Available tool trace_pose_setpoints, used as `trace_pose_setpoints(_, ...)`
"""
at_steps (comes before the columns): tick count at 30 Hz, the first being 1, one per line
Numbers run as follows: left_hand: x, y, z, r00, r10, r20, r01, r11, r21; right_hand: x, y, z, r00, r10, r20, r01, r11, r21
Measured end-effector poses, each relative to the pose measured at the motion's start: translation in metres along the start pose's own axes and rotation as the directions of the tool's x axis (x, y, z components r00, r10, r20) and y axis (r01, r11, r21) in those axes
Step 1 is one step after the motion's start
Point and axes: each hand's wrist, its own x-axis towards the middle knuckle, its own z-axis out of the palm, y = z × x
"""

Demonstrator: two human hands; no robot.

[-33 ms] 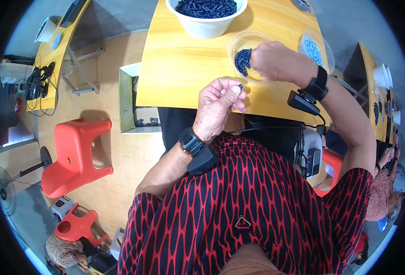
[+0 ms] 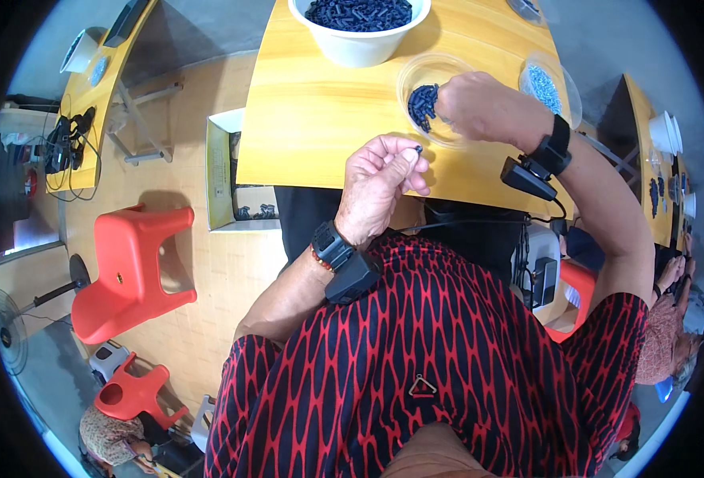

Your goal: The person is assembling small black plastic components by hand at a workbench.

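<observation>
Between the thumb and forefinger of my left hand [image 2: 377, 182] is a small dark blue piece [image 2: 418, 150], held just past the table's near edge. My right hand [image 2: 483, 107] is closed and bent down over a round clear tub [image 2: 403, 76]. Its fingertips are turned away, so what they grip is hidden. Inside the tub, beside my right knuckles, lies a heap of short dark blue pieces [image 2: 423, 103]. Both wrists wear black straps with a box-shaped device.
A white bowl [image 2: 360, 52] full of dark blue pieces stands at the table's far side. Right of my right hand is a clear container of light blue bits [image 2: 542, 88]. An open carton [image 2: 223, 175] and a red plastic chair [image 2: 121, 271] stand to the left.
</observation>
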Motion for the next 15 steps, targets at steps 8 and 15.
trace_pose_setpoints(8, 0.0, -0.001, 0.003, 1.0, 0.001, 0.003, -0.001, 1.0, -0.002, -0.007, 0.006, -0.007, 0.993, 0.019, -0.119, 0.013, 0.965, 0.264)
trace_pose_setpoints(15, -0.001, -0.001, 0.003, 1.0, -0.004, 0.002, 0.004, 0.999, 0.032, -0.042, -0.013, -0.038, 0.931, 0.356, -0.079, -0.091, 0.436, 0.895)
